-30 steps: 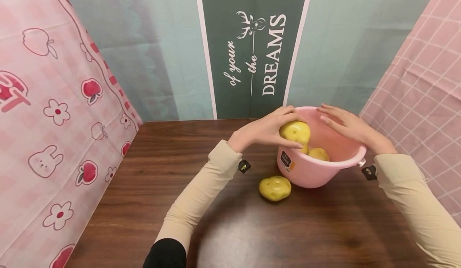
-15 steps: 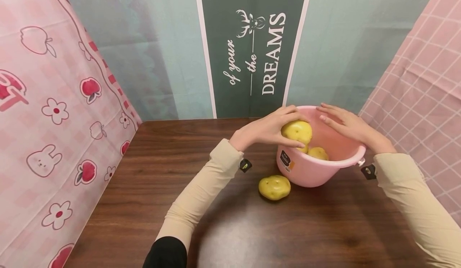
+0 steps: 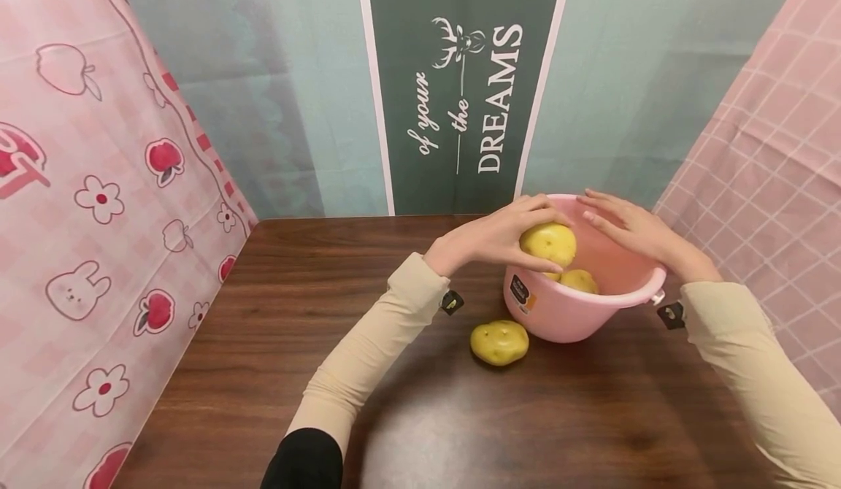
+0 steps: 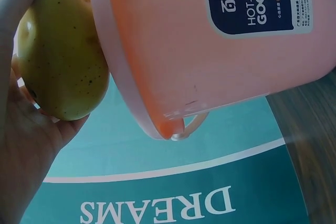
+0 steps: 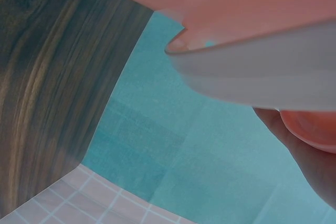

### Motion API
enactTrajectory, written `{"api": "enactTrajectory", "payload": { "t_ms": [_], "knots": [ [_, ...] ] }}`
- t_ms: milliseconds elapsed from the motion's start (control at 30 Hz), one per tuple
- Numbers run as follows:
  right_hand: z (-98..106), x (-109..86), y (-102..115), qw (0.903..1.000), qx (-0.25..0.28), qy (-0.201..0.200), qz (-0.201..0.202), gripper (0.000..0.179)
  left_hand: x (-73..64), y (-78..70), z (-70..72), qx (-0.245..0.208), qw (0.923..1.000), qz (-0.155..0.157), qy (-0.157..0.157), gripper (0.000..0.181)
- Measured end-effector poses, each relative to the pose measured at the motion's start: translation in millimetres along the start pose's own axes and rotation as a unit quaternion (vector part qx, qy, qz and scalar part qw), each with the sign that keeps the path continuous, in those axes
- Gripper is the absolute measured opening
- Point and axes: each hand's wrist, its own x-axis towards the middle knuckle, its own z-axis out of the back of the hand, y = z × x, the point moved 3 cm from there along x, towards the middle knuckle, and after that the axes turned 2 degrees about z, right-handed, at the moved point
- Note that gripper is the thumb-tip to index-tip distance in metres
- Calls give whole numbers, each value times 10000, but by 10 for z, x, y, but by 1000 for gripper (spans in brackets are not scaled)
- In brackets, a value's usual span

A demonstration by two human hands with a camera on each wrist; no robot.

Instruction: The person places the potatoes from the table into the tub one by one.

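In the head view, my left hand (image 3: 502,235) grips a yellow potato (image 3: 549,246) over the left side of a pink bucket (image 3: 558,321). The left wrist view shows this potato (image 4: 65,48) against the palm, beside the bucket's rim (image 4: 123,61). Inside the bucket lies another potato (image 3: 580,282), with part of one more behind the left hand's thumb. My right hand (image 3: 634,232) rests on the bucket's right rim with its fingers stretched out. In the right wrist view, the rim (image 5: 257,74) hides most of this hand. A loose potato (image 3: 499,343) lies on the table, just left of the bucket.
The brown wooden table (image 3: 276,372) meets a green cloth wall (image 3: 302,109) at the back. A pink printed cloth (image 3: 125,255) hangs on the left, and a pink checked cloth (image 3: 775,182) on the right. The bucket stands near the table's back right.
My left hand has moved a little to the right with its potato, farther over the bucket's opening. The right hand, the bucket and the loose potato stay in place.
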Motion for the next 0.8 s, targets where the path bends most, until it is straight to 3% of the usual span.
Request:
{"api": "enactTrajectory", "payload": {
  "t_ms": [300, 567, 800],
  "knots": [
    [-4, 0, 3, 9999, -45, -79, 59, 51, 51, -46, -40, 95, 9999, -122, -13, 60],
    [49, 128, -43, 9998, -41, -54, 195, 50, 154, 8, -8, 248, 9996, -162, -33, 59],
    [87, 234, -102, 9997, -2, 8, 247, 50, 251, 85, -3, -38, 9998, -201, 10, 60]
  ]
}}
